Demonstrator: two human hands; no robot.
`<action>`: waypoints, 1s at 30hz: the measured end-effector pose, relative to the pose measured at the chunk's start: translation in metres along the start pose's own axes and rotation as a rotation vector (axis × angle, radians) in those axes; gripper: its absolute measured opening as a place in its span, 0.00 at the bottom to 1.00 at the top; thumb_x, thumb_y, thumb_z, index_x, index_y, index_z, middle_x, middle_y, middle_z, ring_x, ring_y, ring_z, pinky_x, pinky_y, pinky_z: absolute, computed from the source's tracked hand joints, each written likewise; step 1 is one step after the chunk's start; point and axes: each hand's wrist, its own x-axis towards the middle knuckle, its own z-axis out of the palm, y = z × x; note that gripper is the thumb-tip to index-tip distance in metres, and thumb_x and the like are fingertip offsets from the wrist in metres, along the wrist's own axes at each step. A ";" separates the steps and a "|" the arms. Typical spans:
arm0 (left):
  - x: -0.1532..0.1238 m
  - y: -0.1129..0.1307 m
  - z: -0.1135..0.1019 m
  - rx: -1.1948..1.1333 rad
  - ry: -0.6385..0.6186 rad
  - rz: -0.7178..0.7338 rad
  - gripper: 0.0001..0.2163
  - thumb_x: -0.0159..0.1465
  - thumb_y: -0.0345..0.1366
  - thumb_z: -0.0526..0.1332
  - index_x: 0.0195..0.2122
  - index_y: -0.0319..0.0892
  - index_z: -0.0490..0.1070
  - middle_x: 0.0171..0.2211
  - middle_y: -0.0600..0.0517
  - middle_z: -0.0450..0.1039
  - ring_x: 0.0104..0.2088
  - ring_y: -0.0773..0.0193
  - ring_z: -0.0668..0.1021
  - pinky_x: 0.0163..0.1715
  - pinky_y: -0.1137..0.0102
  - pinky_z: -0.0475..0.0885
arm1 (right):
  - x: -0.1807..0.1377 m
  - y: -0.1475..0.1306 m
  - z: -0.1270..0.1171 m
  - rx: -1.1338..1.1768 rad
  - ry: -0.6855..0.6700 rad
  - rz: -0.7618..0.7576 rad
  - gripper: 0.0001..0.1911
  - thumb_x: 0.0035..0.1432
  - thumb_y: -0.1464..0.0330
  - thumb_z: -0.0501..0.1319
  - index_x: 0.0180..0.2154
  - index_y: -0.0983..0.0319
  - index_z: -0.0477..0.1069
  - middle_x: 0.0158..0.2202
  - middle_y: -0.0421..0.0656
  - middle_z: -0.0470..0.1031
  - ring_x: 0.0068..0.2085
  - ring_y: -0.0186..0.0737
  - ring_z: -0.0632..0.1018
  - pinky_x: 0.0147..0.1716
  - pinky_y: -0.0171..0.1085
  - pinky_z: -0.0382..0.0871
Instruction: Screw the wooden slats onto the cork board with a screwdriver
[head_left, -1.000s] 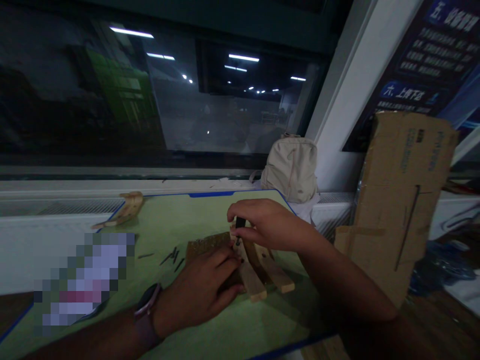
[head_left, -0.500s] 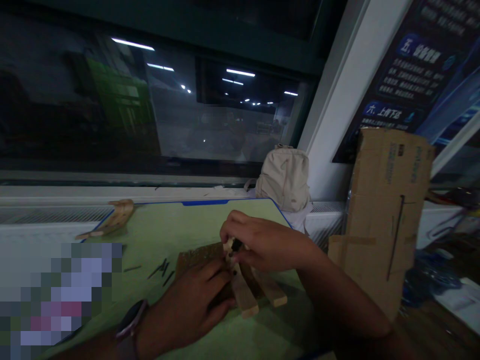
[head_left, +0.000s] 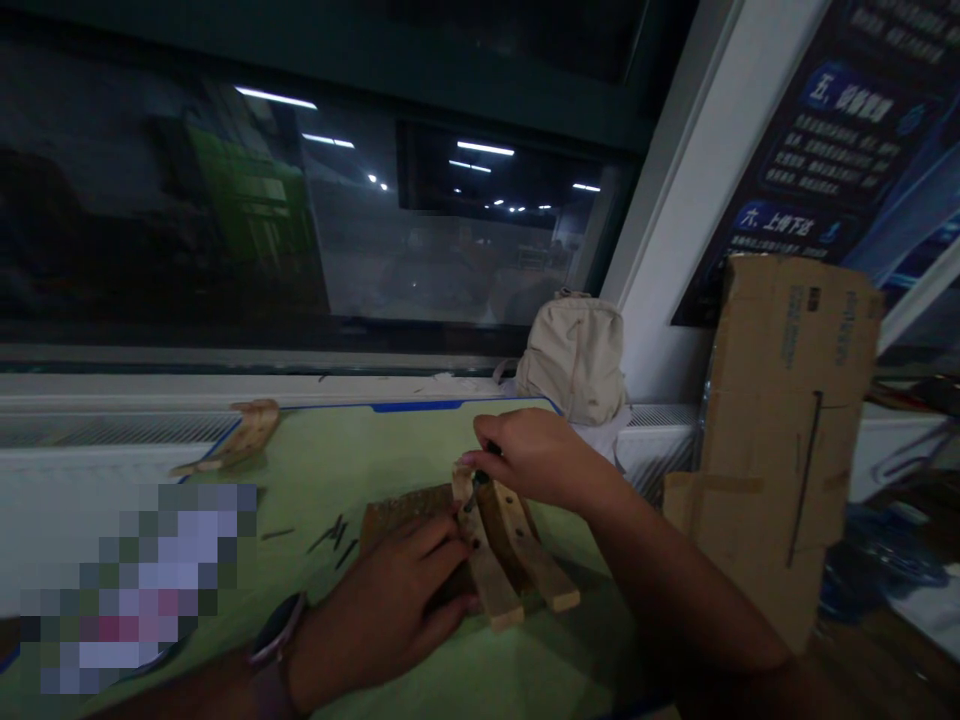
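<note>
On the green mat (head_left: 405, 440) lies a small wooden assembly: two pale wooden strips (head_left: 499, 590) joined over a dark brown board (head_left: 397, 510). My left hand (head_left: 390, 610), with a watch on its wrist, lies flat on the board and presses the strips down, fingers stretched. My right hand (head_left: 536, 455) is closed in a pinch around a small dark tool (head_left: 487, 462) held upright at the top end of the strips. Several dark screws (head_left: 334, 535) lie loose on the mat left of the board.
Another wooden piece (head_left: 240, 440) lies at the mat's far left corner. A beige bag (head_left: 574, 355) sits on the sill at the back. A tall cardboard box (head_left: 787, 420) stands to the right. A dark window runs along the back.
My right hand has shifted slightly right and up at the top of the strips, still pinching the tool. My left hand stays pressed on the board.
</note>
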 end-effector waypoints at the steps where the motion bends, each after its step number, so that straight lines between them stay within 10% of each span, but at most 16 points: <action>1: 0.000 0.000 0.000 0.003 0.000 -0.003 0.09 0.65 0.32 0.58 0.47 0.41 0.68 0.48 0.44 0.69 0.48 0.51 0.73 0.48 0.54 0.73 | -0.003 0.000 -0.002 0.067 -0.014 -0.039 0.13 0.64 0.58 0.58 0.39 0.63 0.70 0.34 0.46 0.76 0.35 0.42 0.74 0.31 0.36 0.58; 7: 0.000 -0.002 0.001 0.021 -0.006 0.011 0.10 0.66 0.34 0.58 0.49 0.42 0.67 0.50 0.43 0.68 0.50 0.50 0.72 0.50 0.53 0.72 | -0.012 0.000 -0.008 0.386 -0.119 -0.289 0.14 0.58 0.79 0.57 0.45 0.62 0.65 0.46 0.46 0.70 0.45 0.40 0.72 0.43 0.36 0.65; 13: -0.001 -0.002 0.001 0.034 -0.020 -0.006 0.10 0.66 0.35 0.58 0.48 0.40 0.67 0.47 0.43 0.69 0.47 0.49 0.73 0.47 0.51 0.72 | 0.002 -0.003 0.002 0.225 0.014 -0.247 0.02 0.61 0.70 0.60 0.36 0.62 0.70 0.35 0.42 0.75 0.37 0.39 0.74 0.34 0.35 0.61; 20: 0.001 -0.001 0.000 0.015 -0.002 -0.001 0.09 0.65 0.33 0.60 0.47 0.41 0.68 0.48 0.45 0.68 0.47 0.50 0.73 0.47 0.53 0.73 | -0.001 -0.006 0.003 -0.026 0.012 -0.043 0.15 0.63 0.56 0.59 0.36 0.62 0.71 0.33 0.45 0.76 0.34 0.42 0.75 0.30 0.36 0.56; 30: -0.001 -0.002 0.000 0.015 -0.017 -0.015 0.08 0.66 0.34 0.59 0.46 0.41 0.68 0.46 0.44 0.69 0.46 0.50 0.73 0.46 0.53 0.73 | -0.008 0.005 -0.010 0.400 -0.137 -0.322 0.12 0.56 0.79 0.63 0.42 0.62 0.71 0.42 0.43 0.76 0.43 0.38 0.74 0.40 0.33 0.62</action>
